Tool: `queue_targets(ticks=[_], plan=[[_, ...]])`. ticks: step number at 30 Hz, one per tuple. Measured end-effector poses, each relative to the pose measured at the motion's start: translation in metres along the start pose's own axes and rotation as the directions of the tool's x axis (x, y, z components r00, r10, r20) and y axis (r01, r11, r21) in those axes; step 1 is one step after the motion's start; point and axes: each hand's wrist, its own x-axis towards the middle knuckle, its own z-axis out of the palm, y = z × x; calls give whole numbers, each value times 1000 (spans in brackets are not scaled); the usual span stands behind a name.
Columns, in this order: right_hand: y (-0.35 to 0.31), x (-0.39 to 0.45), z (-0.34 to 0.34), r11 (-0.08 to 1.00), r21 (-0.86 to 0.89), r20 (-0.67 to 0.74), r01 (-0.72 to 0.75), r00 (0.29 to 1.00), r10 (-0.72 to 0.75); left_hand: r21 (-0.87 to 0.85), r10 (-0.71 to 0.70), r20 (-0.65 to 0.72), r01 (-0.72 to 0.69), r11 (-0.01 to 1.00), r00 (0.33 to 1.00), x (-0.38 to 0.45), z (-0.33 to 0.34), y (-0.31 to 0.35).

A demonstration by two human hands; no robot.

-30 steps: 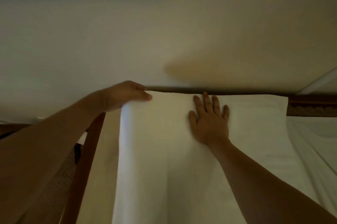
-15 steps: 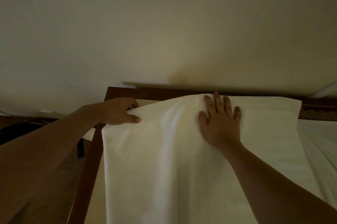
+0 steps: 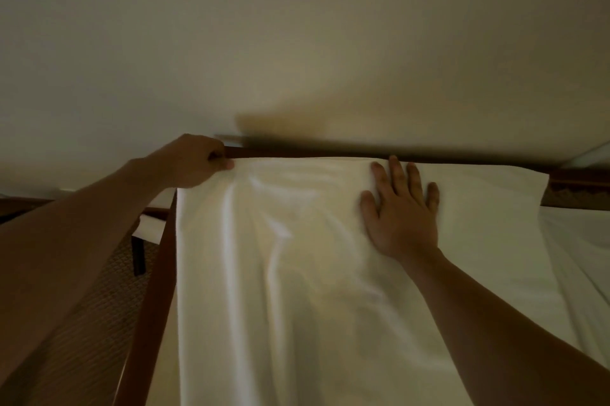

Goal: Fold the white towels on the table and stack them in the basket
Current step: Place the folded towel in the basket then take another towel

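A large white towel [image 3: 297,273] lies spread over the dark wooden table [image 3: 155,290], with soft creases running down its left half. My left hand [image 3: 194,161] pinches the towel's far left corner at the table's back edge. My right hand [image 3: 401,211] lies flat, fingers spread, pressing the towel's far middle part. No basket is in view.
A plain cream wall [image 3: 297,42] rises right behind the table's far rim [image 3: 297,153]. More white cloth [image 3: 581,240] lies to the right of the towel. Left of the table is a woven brown surface [image 3: 85,323] with a dark strap [image 3: 138,255].
My left hand has carried the towel's left corner back out to the far edge, pulling the cloth flatter. My right hand has stayed pressed on the far middle.
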Motion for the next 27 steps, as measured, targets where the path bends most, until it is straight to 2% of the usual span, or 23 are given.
queue_targets(ticks=[6, 10, 12, 15, 17, 19, 22, 25, 27], plan=[[-2, 0, -3, 1000, -8, 14, 4, 1000, -4, 28, -11, -119, 14, 999, 993, 16, -10, -9], [-1, 2, -5, 1000, -14, 4, -11, 1000, 11, -79, -127, -211, 113, 990, 969, 20, -5, -8], [-2, 2, -4, 1000, -9, 15, -16, 1000, 16, -175, -217, -262, 175, 969, 940, 10, 3, -6], [-1, 9, -4, 1000, 8, 55, -28, 998, 27, -471, -411, -290, 245, 847, 864, -26, 19, 5], [2, 16, -14, 995, 85, 128, -49, 991, 38, -555, -477, -280, 265, 789, 833, -63, 34, 16], [2, 7, -24, 987, 157, 89, -36, 996, 22, -597, -511, -264, 277, 753, 818, -110, 53, 31], [-12, -52, -18, 979, 194, -129, 61, 991, -36, -657, -538, -229, 278, 700, 811, -191, 93, 58], [-38, -161, 12, 952, 216, -171, 216, 969, -181, -661, -530, -226, 271, 700, 818, -268, 139, 82], [-42, -233, 33, 929, 155, -200, 336, 931, -304, -648, -526, -225, 277, 709, 820, -308, 164, 96]])
